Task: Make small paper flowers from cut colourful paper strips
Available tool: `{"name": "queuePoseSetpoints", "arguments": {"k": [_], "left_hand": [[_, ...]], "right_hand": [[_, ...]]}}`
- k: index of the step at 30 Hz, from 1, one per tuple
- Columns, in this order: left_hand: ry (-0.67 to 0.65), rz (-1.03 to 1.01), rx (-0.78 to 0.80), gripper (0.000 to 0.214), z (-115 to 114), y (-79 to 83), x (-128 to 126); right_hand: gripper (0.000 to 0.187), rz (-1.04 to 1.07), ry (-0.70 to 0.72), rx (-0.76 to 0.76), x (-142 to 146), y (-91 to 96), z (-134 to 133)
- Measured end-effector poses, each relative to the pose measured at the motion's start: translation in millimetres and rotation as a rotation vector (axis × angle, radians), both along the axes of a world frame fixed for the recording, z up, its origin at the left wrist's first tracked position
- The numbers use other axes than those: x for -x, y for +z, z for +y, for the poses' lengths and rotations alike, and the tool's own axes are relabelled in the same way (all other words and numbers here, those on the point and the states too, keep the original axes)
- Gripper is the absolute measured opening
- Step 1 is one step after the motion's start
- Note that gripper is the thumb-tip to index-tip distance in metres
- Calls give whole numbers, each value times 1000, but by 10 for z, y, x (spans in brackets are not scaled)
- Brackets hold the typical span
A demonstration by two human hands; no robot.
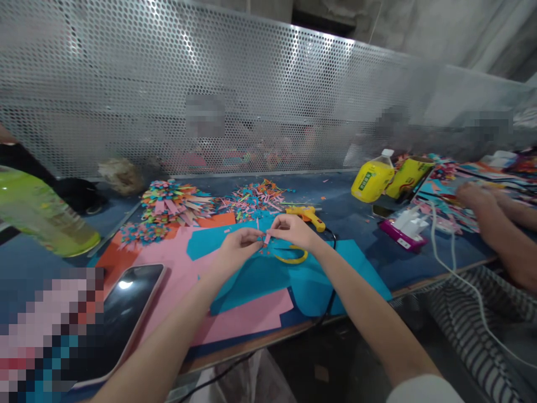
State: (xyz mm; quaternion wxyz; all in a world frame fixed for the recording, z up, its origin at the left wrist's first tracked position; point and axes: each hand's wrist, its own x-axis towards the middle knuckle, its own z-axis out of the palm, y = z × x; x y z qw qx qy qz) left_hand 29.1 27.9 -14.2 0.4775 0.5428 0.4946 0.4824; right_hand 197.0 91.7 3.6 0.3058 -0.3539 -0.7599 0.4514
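My left hand (235, 246) and my right hand (292, 230) meet over the blue paper sheets (310, 282), both pinching a small pink paper piece (267, 239) between the fingertips. Yellow-handled scissors (292, 258) lie on the blue paper just below my right hand. A yellow glue gun (307, 215) rests behind my right hand, its black cord running off the table's front edge. Pink paper sheets (245, 319) lie under and in front of the blue ones.
Piles of multicoloured paper cut pieces (176, 201) lie at the back. A phone (126, 310) lies at the front left, a green bottle (39, 215) at the far left. Yellow bottles (373, 179) and another person's hand (476, 196) are at the right. A perforated metal screen (260, 95) walls off the back.
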Motion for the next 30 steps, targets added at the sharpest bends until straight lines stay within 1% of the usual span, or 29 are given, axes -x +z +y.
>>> {"name": "queuePoseSetpoints", "arguments": {"k": [2, 4, 7, 8, 9, 11, 13, 14, 15, 17, 20, 22, 24, 26, 28, 30], "left_hand": [[9, 17, -14, 32, -8, 9, 7], [40, 34, -56, 32, -19, 31, 15], [104, 24, -168, 30, -42, 81, 16], [106, 13, -205, 30, -51, 98, 12], [96, 2, -236, 29, -61, 114, 6], [57, -13, -283, 27, -80, 140, -8], [37, -7, -313, 26, -93, 155, -19], [37, 5, -322, 26, -96, 159, -22], [40, 19, -331, 25, -95, 160, -22], [38, 36, -340, 26, -82, 152, -16], [88, -41, -306, 34, -37, 110, 3], [159, -135, -222, 42, -4, 74, 14], [253, -204, -121, 47, 17, 56, 18], [359, -240, -77, 44, 18, 68, 12], [428, -251, -121, 37, 2, 103, 0], [436, -250, -191, 32, -19, 136, -12]], "right_hand": [[29, 27, 23, 42, 0, 28, -5], [33, 65, 10, 121, -3, 54, 3], [40, 115, -80, 314, -15, 67, 23], [42, 131, -80, 397, -22, 62, 25], [42, 146, -38, 480, -29, 54, 21], [37, 167, 127, 610, -44, 34, 0], [29, 174, 276, 661, -55, 20, -29], [25, 183, 312, 659, -57, 19, -43], [21, 197, 315, 648, -59, 21, -53], [19, 237, 284, 625, -56, 33, -61], [24, 333, 228, 595, -39, 45, -47], [28, 402, 179, 541, -21, 38, -27], [30, 453, 114, 437, -2, 26, -10], [30, 471, 42, 300, 12, 19, -4], [28, 466, -17, 171, 18, 23, -12], [27, 461, -64, 83, 21, 30, -29]]}}
